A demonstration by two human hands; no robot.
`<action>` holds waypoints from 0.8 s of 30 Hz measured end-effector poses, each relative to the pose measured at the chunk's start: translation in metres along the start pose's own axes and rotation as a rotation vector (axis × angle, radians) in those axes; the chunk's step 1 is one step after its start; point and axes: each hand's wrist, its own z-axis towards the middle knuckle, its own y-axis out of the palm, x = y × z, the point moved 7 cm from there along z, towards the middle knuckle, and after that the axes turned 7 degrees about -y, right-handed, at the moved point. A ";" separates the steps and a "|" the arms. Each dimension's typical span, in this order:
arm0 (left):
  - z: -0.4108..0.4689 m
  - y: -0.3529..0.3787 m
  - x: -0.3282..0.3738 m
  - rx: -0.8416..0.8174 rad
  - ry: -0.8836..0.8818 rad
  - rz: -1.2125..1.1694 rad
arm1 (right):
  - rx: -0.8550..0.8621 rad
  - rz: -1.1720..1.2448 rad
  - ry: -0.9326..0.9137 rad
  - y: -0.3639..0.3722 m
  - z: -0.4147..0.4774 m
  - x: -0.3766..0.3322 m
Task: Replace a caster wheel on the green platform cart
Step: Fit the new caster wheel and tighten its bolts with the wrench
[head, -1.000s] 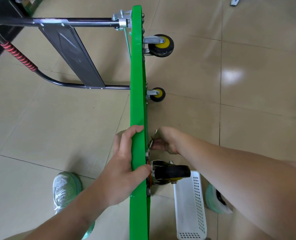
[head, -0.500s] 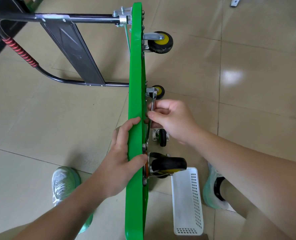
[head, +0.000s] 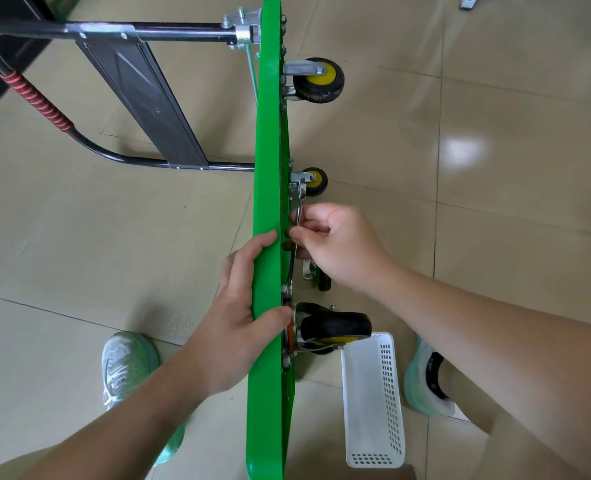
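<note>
green platform cart [head: 268,202] standing on edge on the floor, long axis running away from the viewer, wheels pointing right | left hand [head: 238,320] grip curling around deck edge | right hand [head: 335,244] pinching wrench [head: 297,220] lying along the underside | white basket [head: 373,400] sitting just beside mounted caster wheel [head: 335,329] | loose small caster [head: 318,277] lying on floor

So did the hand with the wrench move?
Yes. The right hand, holding the wrench, slid farther along the green cart, away from the near black caster.
</note>
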 end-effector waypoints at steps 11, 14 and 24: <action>0.002 -0.001 0.003 0.007 -0.004 0.024 | 0.014 0.094 0.262 0.015 0.023 0.041; 0.002 -0.001 0.004 0.001 -0.010 0.019 | -0.001 0.088 0.294 0.016 0.026 0.045; 0.004 -0.001 0.006 -0.022 -0.025 0.019 | -0.046 0.241 0.826 0.030 0.014 0.102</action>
